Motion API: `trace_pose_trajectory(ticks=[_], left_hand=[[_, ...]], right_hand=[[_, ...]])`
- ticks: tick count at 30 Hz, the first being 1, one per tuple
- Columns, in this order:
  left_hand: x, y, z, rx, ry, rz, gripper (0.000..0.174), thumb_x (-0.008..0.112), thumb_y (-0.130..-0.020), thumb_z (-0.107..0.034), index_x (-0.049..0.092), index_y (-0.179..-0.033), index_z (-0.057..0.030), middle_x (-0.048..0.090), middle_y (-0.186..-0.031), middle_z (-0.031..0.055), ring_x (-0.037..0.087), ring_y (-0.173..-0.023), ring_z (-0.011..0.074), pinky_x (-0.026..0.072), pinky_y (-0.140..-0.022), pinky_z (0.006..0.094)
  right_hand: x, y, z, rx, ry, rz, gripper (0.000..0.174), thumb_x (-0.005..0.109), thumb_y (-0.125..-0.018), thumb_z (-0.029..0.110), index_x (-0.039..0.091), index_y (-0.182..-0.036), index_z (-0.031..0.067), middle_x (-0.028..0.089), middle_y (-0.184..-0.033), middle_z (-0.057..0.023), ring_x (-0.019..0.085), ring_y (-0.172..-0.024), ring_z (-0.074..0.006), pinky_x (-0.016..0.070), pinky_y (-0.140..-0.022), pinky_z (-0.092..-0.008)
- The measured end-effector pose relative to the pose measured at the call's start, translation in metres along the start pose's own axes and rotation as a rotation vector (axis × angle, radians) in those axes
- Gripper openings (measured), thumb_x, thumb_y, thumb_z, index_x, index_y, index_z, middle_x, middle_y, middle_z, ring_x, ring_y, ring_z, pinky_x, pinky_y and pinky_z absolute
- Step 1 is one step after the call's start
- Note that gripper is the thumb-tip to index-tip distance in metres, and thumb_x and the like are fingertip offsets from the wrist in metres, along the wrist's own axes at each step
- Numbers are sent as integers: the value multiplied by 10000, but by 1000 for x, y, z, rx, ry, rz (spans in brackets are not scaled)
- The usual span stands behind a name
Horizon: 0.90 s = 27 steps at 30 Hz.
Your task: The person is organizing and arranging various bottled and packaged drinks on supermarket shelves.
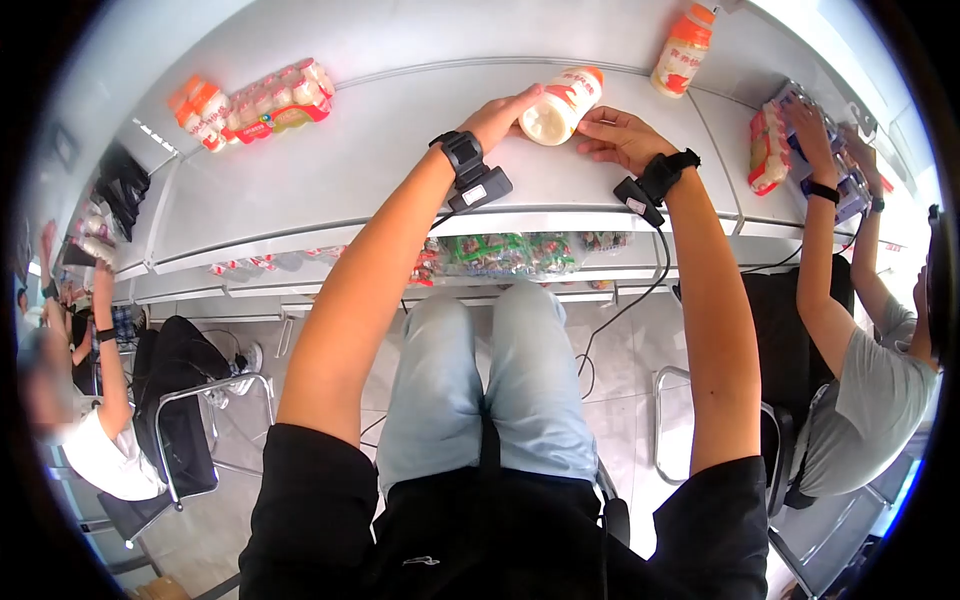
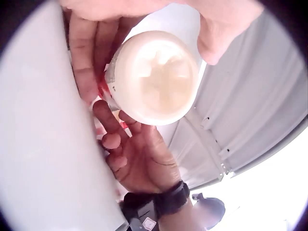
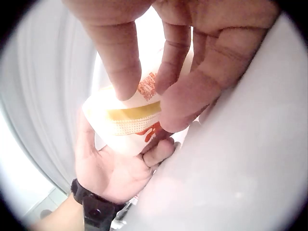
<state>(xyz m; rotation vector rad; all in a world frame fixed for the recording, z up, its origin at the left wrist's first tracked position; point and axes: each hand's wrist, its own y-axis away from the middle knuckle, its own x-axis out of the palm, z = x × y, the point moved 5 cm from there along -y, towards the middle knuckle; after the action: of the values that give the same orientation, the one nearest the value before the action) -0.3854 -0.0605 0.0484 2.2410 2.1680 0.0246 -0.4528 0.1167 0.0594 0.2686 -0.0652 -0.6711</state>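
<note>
A white drink bottle (image 1: 562,106) with an orange cap and red print is tilted over the shelf top, its pale base turned toward me. My left hand (image 1: 503,117) holds it from the left, fingers along its side. In the left wrist view the round base of the bottle (image 2: 157,79) fills the middle, between thumb and fingers. My right hand (image 1: 625,138) is at the bottle's right side with loosely bent, spread fingers. The right wrist view has its fingertips over the printed label of the bottle (image 3: 130,118); the cap is hidden there.
A similar bottle (image 1: 684,52) stands at the back right. Shrink-wrapped small bottles (image 1: 283,100) and another orange-capped bottle (image 1: 202,112) are at left. At right, another person's hands (image 1: 815,135) are near a small-bottle pack (image 1: 769,150). Bagged goods (image 1: 510,254) lie on the lower shelf.
</note>
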Motion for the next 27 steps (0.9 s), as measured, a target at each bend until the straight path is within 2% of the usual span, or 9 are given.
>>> trace_pose_trajectory(ticks=[4, 8, 9, 12, 18, 21, 24, 27], left_hand=[[5, 0, -1, -37, 6, 49, 635, 469, -915, -481, 439, -1300, 23, 552, -1237, 139, 549, -1126, 215, 394, -999, 343], [1, -1, 5, -66, -9, 43, 556, 462, -909, -406, 465, -1273, 14, 569, -1213, 137, 550, -1119, 215, 370, -1005, 347], [1, -1, 4, -59, 18, 48, 537, 467, -878, -359, 461, -1265, 14, 562, -1215, 138, 528, -1140, 222, 347, -1022, 362], [2, 3, 1, -36, 24, 57, 569, 485, -836, -331, 432, -1285, 15, 535, -1244, 145, 494, -1173, 240, 331, -1034, 382], [3, 4, -6, 55, -41, 46, 642, 559, -755, -200, 372, -1334, 3, 500, -1264, 138, 461, -1189, 240, 313, -1046, 377], [2, 7, -9, 108, -65, 12, 667, 639, -732, -143, 381, -1339, -36, 533, -1210, 136, 501, -1131, 204, 376, -993, 332], [8, 13, -16, 102, -96, 66, 720, 623, -724, -118, 319, -1371, -38, 457, -1294, 120, 420, -1220, 210, 317, -1040, 355], [9, 15, -17, 134, -75, 79, 748, 664, -713, -99, 314, -1372, -52, 456, -1293, 114, 425, -1215, 205, 317, -1038, 351]], right_hand=[[3, 7, 4, -29, 16, -1, 261, 661, -856, 252, 558, -1036, 94, 599, -980, 2, 602, -855, -84, 500, -784, -212], [-2, 3, -2, -50, -4, 6, 264, 683, -837, 235, 566, -1013, 75, 595, -997, -14, 586, -883, -104, 493, -831, -232], [-2, 3, -2, -57, -31, 9, 262, 688, -833, 227, 565, -1006, 72, 596, -997, -19, 586, -885, -105, 496, -835, -231], [-3, 1, -3, -45, -34, -12, 284, 700, -825, 188, 548, -1034, 69, 602, -953, -18, 595, -837, -90, 500, -830, -214], [-4, -4, -6, -90, -45, 19, 353, 709, -814, 176, 531, -1094, 56, 599, -1007, -37, 591, -889, -111, 502, -861, -243], [-3, -3, -6, -84, -38, 6, 384, 697, -824, 174, 516, -1137, 46, 589, -1044, -42, 586, -915, -117, 500, -874, -252], [-3, -1, -5, -89, -40, 34, 392, 679, -838, 167, 504, -1166, 42, 577, -1071, -42, 583, -924, -117, 498, -882, -254], [-3, 2, -4, -93, -94, -9, 440, 695, -821, 175, 508, -1192, 33, 594, -1075, -64, 594, -943, -142, 498, -862, -261]])
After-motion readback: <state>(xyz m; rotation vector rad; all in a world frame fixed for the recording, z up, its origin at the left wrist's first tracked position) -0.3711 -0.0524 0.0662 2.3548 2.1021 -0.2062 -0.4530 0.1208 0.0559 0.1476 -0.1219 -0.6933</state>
